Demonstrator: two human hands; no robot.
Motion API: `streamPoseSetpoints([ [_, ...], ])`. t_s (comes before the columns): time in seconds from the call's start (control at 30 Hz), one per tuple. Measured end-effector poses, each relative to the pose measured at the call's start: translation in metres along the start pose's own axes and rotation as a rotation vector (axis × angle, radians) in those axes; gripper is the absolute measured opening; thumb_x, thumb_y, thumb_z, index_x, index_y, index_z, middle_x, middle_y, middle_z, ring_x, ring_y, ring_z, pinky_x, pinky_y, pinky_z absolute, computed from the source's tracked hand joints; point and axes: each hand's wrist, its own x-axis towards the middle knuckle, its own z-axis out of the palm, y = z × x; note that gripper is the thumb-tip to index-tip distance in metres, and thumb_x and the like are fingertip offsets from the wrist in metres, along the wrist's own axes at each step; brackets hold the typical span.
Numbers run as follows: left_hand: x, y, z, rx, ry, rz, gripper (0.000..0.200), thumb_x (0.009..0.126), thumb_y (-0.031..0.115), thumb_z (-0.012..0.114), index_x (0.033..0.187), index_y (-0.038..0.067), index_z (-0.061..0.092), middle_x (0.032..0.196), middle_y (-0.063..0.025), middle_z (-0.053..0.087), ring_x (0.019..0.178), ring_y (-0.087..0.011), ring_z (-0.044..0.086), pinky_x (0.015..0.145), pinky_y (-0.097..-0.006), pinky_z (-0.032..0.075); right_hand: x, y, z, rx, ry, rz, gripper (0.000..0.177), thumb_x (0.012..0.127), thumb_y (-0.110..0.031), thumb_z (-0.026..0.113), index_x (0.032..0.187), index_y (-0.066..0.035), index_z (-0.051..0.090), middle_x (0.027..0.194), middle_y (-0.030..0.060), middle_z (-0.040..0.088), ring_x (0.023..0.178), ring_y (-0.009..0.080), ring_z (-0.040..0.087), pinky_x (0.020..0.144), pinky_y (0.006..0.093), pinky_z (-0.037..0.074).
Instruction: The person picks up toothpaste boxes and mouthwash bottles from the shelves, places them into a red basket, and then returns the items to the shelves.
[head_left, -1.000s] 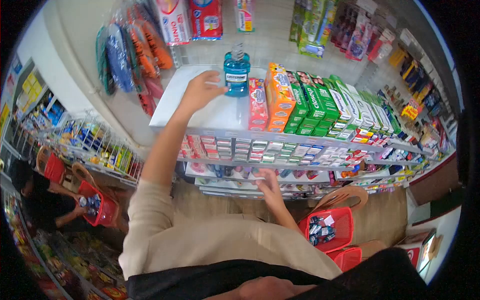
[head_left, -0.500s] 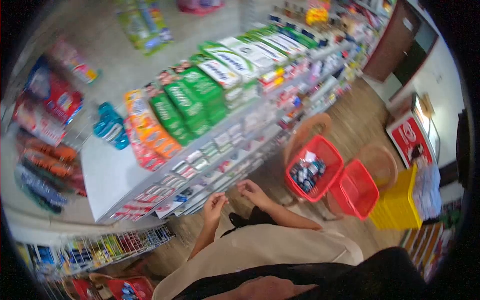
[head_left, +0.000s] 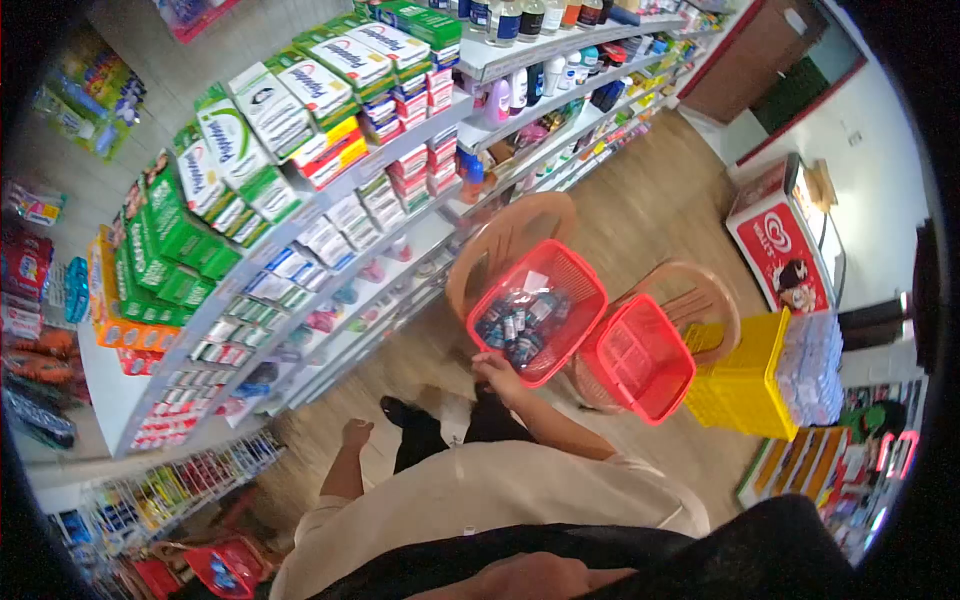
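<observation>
My right hand [head_left: 497, 374] has its fingers curled right at the near corner of a red plastic basket [head_left: 590, 283], overlapping its edge in this view. Inside that basket lie several small dark bottles or packs [head_left: 523, 325] with blue and white labels. It rests on a brown plastic chair [head_left: 465, 270]. Low over the floor to the left, my left hand [head_left: 357, 434] hangs in a loose fist, apart from the shelves, with nothing showing in it.
A long shelf unit [head_left: 305, 240] with toothpaste boxes [head_left: 310, 80] and bottles runs along the left. Beside the filled basket, a second red basket [head_left: 675, 372] sits on another chair [head_left: 715, 300]. Yellow crates [head_left: 740, 375] and a red freezer [head_left: 775, 235] stand to the right.
The view has swung right and closer to the baskets. My hands have moved apart: the right one is now at the filled basket, the left one lower and further left.
</observation>
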Motion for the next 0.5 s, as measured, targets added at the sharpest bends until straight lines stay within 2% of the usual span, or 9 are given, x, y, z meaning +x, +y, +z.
streamPoseSetpoints([
  [0.1, -0.015, 0.081, 0.006, 0.081, -0.217, -0.093, 0.037, 0.087, 0.03, 0.07, 0.111, 0.001, 0.067, 0.094, -0.018, 0.07, 0.09, -0.0298, 0.068, 0.086, -0.0397, 0.053, 0.01, 0.014, -0.069, 0.068, 0.138, 0.175, 0.017, 0.092, -0.023, 0.064, 0.107, -0.015, 0.061, 0.094, -0.001, 0.065, 0.078, 0.0115, 0.063, 0.058, 0.026, 0.044],
  [0.17, -0.017, 0.137, 0.033, -1.268, -0.001, -0.614, 0.036, 0.087, 0.028, 0.071, 0.106, -0.002, 0.067, 0.091, -0.0139, 0.071, 0.082, -0.0245, 0.068, 0.08, -0.0348, 0.054, 0.043, 0.047, -0.121, 0.089, 0.152, 0.108, 0.02, 0.088, -0.023, 0.065, 0.104, -0.011, 0.064, 0.093, 0.0012, 0.065, 0.079, 0.0136, 0.062, 0.065, 0.0295, 0.046],
  [0.23, -0.006, 0.196, 0.063, -1.005, -0.114, -0.458, 0.037, 0.087, 0.027, 0.071, 0.107, -0.003, 0.065, 0.094, -0.0107, 0.069, 0.083, -0.0208, 0.066, 0.078, -0.0317, 0.053, 0.069, 0.068, -0.171, 0.074, 0.14, 0.156, 0.019, 0.087, -0.022, 0.066, 0.1, -0.009, 0.065, 0.089, 0.002, 0.065, 0.076, 0.0143, 0.062, 0.063, 0.0302, 0.047],
  [0.27, 0.003, 0.188, 0.1, -0.647, -0.138, 0.058, 0.041, 0.087, 0.031, 0.072, 0.111, -0.001, 0.063, 0.098, -0.0133, 0.069, 0.089, -0.0214, 0.066, 0.08, -0.035, 0.054, 0.085, 0.078, -0.183, 0.065, 0.135, 0.19, 0.018, 0.086, -0.021, 0.066, 0.096, -0.006, 0.066, 0.086, 0.0028, 0.065, 0.072, 0.0149, 0.062, 0.061, 0.0309, 0.048],
  [0.33, -0.006, 0.233, 0.09, -0.074, 0.075, 0.534, 0.047, 0.087, 0.041, 0.069, 0.117, 0.005, 0.061, 0.101, -0.0152, 0.071, 0.097, -0.0296, 0.067, 0.086, -0.0391, 0.052, 0.121, 0.104, -0.19, 0.109, 0.178, 0.139, 0.016, 0.087, -0.021, 0.067, 0.093, -0.006, 0.064, 0.076, 0.0036, 0.062, 0.059, 0.0147, 0.057, 0.05, 0.0306, 0.043],
  [0.37, -0.014, 0.272, 0.071, -0.617, -0.208, -0.05, 0.049, 0.088, 0.045, 0.069, 0.118, 0.007, 0.062, 0.104, -0.0137, 0.07, 0.101, -0.0308, 0.065, 0.087, -0.0392, 0.051, 0.143, 0.12, -0.192, 0.139, 0.236, 0.086, 0.015, 0.087, -0.021, 0.067, 0.09, -0.007, 0.063, 0.065, 0.0044, 0.059, 0.046, 0.0146, 0.051, 0.04, 0.0303, 0.038],
  [0.4, -0.013, 0.268, 0.094, -0.699, -0.173, 0.098, 0.053, 0.088, 0.047, 0.069, 0.121, 0.007, 0.061, 0.108, -0.0138, 0.069, 0.101, -0.0295, 0.065, 0.088, -0.0393, 0.051, 0.17, 0.139, -0.19, 0.152, 0.207, 0.068, 0.016, 0.085, -0.021, 0.069, 0.083, -0.006, 0.063, 0.067, 0.0043, 0.058, 0.045, 0.0145, 0.049, 0.039, 0.0295, 0.036],
  [0.43, -0.029, 0.313, 0.028, -0.792, -0.274, -0.205, 0.056, 0.088, 0.049, 0.068, 0.125, 0.007, 0.06, 0.109, -0.0142, 0.069, 0.102, -0.0299, 0.066, 0.089, -0.0391, 0.051, 0.185, 0.144, -0.184, 0.164, 0.205, 0.071, 0.016, 0.085, -0.021, 0.069, 0.083, -0.006, 0.063, 0.067, 0.0043, 0.058, 0.045, 0.0145, 0.049, 0.039, 0.0295, 0.036],
  [0.5, -0.022, 0.267, 0.106, -1.109, -0.248, -0.23, 0.056, 0.088, 0.048, 0.069, 0.126, 0.008, 0.06, 0.109, -0.0145, 0.069, 0.103, -0.0301, 0.065, 0.09, -0.0383, 0.05, 0.22, 0.138, -0.157, -0.086, 0.318, 0.128, 0.032, 0.082, -0.032, 0.071, 0.09, -0.002, 0.065, 0.08, 0.0108, 0.063, 0.064, 0.0221, 0.057, 0.054, 0.0351, 0.043],
])
